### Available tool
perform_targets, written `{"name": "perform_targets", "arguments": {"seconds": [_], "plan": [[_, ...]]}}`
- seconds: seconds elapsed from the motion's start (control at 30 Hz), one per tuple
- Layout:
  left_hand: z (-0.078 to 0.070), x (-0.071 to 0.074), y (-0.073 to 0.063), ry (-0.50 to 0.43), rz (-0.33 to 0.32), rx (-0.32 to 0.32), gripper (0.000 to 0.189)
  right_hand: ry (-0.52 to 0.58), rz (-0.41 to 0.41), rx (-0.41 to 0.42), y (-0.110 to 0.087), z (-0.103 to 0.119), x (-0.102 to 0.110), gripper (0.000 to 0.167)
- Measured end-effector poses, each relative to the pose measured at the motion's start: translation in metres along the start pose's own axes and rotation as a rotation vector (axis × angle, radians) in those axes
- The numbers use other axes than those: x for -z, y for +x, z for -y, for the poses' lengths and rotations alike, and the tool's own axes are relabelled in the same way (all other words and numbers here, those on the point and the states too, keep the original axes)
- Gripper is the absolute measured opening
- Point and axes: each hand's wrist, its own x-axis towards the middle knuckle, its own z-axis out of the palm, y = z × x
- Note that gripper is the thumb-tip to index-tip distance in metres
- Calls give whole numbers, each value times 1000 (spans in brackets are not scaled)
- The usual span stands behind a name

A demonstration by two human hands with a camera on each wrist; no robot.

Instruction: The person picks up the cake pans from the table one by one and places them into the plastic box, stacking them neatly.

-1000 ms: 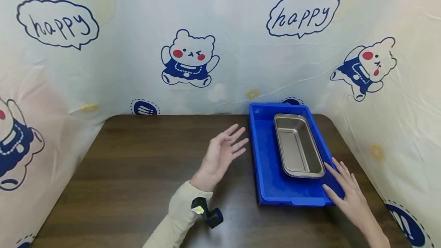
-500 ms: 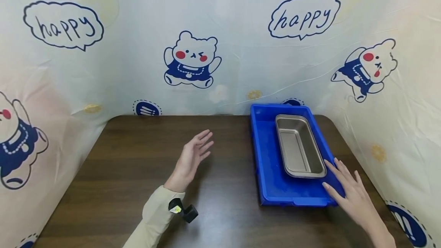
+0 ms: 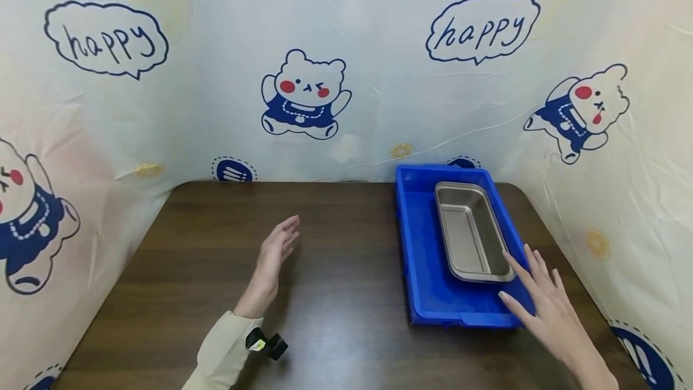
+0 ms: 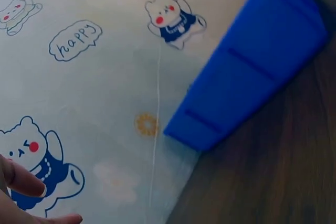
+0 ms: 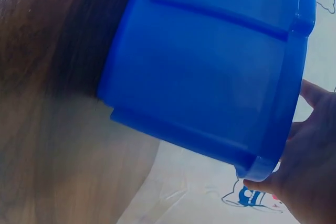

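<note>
A blue plastic tray [image 3: 428,300] lies on the right part of the table, with a rectangular metal pan [image 3: 473,239] inside it. My right hand [image 3: 552,306] is over the tray's near right corner, fingers spread, its index fingertip at the pan's near right rim. In the right wrist view the fingers show at the rim of the blue tray [image 5: 210,66]. To the left of the tray my left hand [image 3: 271,263] is held over the table, fingers extended and nothing in it. The left wrist view shows the tray's side [image 4: 247,61] and some of the left fingertips [image 4: 29,179].
The dark wooden table [image 3: 346,257] ends at the back against a pale cloth [image 3: 379,47] printed with bears and "happy" bubbles. The same cloth hangs at both sides. A small black camera [image 3: 267,345] is strapped on the left wrist.
My left hand has moved left, away from the tray, and toward me. The right hand has shifted slightly, its index finger now at the pan's rim. Tray and pan stay in place.
</note>
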Motion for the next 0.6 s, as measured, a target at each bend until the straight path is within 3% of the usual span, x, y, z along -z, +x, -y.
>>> {"name": "perform_targets", "arguments": {"seconds": [0.33,0.47,0.6], "plan": [[10,28,-6,437,-204,-127,57,16,9,33,-8,-5,1,78],[18,41,-11,603,-226,-196,65,15,10,19,-18,-11,1,77],[27,55,-15,752,-225,-303,65,-2,12,-12,-26,-16,2,76]]}}
